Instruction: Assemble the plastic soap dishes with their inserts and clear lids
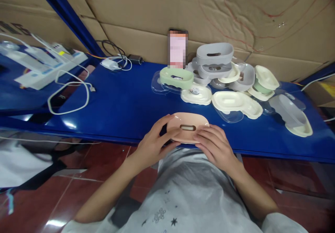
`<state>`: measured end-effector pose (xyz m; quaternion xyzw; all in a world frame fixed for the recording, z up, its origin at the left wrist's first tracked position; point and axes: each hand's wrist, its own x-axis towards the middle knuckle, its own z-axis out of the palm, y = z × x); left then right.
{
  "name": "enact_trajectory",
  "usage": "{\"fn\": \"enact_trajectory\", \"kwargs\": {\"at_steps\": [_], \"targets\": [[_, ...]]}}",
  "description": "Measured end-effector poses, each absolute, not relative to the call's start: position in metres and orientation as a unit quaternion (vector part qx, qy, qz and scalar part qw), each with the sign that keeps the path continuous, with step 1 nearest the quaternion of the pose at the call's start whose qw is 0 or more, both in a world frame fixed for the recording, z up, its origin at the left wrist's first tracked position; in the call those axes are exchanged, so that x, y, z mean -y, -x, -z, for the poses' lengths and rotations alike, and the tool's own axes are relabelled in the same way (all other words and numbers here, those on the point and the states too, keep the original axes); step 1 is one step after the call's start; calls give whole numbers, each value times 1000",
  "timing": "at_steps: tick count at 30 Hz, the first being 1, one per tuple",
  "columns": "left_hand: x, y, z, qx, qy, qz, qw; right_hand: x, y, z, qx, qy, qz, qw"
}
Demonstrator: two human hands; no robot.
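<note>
A glossy peach-pink plastic box point(187, 118), rounded at the corners and with an oval slot in its top, sits at the front edge of the blue table point(125, 100). My left hand point(155, 139) grips its left end, one finger reaching across the top towards the slot. At the right end, my right hand point(217, 143) has its fingers bent over the top and side. The underside of the box is hidden. Just behind it lie a cream plastic piece point(196, 94) with a round label and a green slotted piece point(176, 77).
Several grey slotted covers point(214, 53), cream pieces point(237, 102) and clear plastic parts point(230, 116) are heaped at the back right. A phone point(178, 48) leans against the cardboard wall point(146, 16). On the left are a power strip point(52, 70), chargers point(110, 64) and a white cable point(87, 100).
</note>
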<state>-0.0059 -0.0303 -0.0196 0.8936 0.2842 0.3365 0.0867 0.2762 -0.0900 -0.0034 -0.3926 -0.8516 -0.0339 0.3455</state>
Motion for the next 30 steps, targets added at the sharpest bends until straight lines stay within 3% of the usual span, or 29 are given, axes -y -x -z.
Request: {"fn": "enact_trajectory", "kwargs": {"at_steps": [23,26,30], "targets": [[27,7,17,-254,-902,-340,76,90,-280,-3,865,392,17,312],[29,6,14,-262,-904,-327,83,89,-299,-5,832,450,24,323],[30,5,13,-265,-902,-329,87,81,-334,0,724,616,121,286]]}}
